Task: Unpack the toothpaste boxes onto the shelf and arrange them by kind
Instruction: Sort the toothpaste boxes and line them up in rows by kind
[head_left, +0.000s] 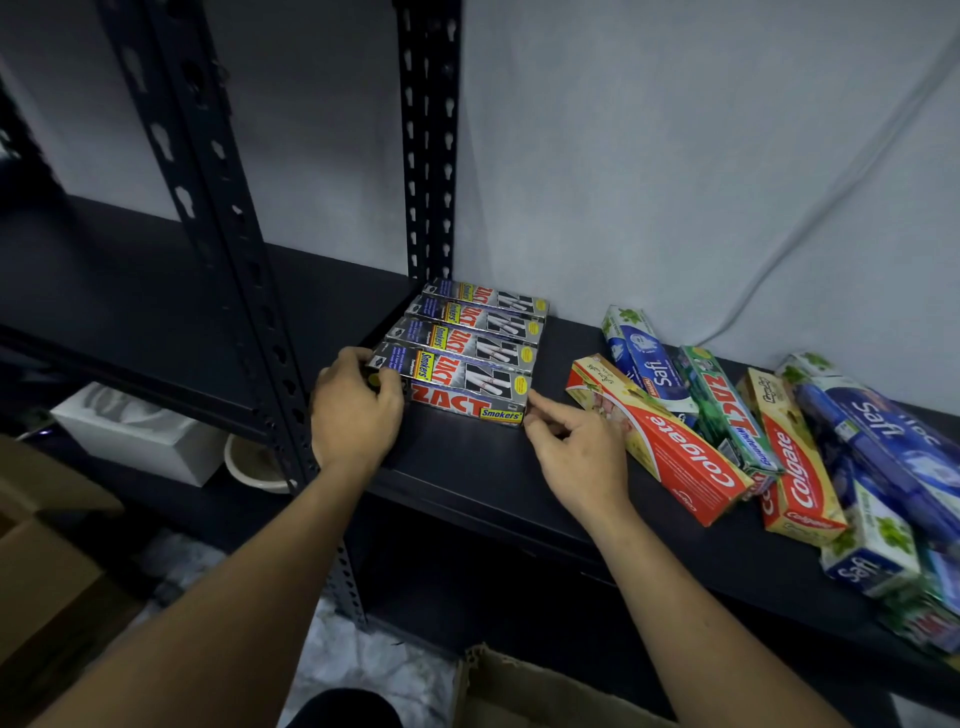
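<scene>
- The left hand (358, 410) curls round the left end of the front Zact Smokers box (467, 400). The right hand (571, 452) is loosely spread, its forefinger tip touching the box's right end. Held from both ends like this, the box can be squared up, I judge.
- That box lies flush against three more of its kind. The row of Zact Smokers boxes (478, 332) runs back to the upright post (428, 156) at the corner of the shelf (467, 478), so one kind seems to be kept together.
- To the right, apart from the row, a Colgate box (660, 447), a Safi box (641, 358), a green Zact box (727, 410) and others lie crossed over one another, apparently not yet sorted.
- That heap runs off the right edge and its lower boxes are covered, so their number is unclear.
- How the left hand's fingers sit on the box's end face is hidden by the hand itself.
- A cardboard carton (519, 691) is cut off at the bottom, and whether it holds anything cannot be told.
</scene>
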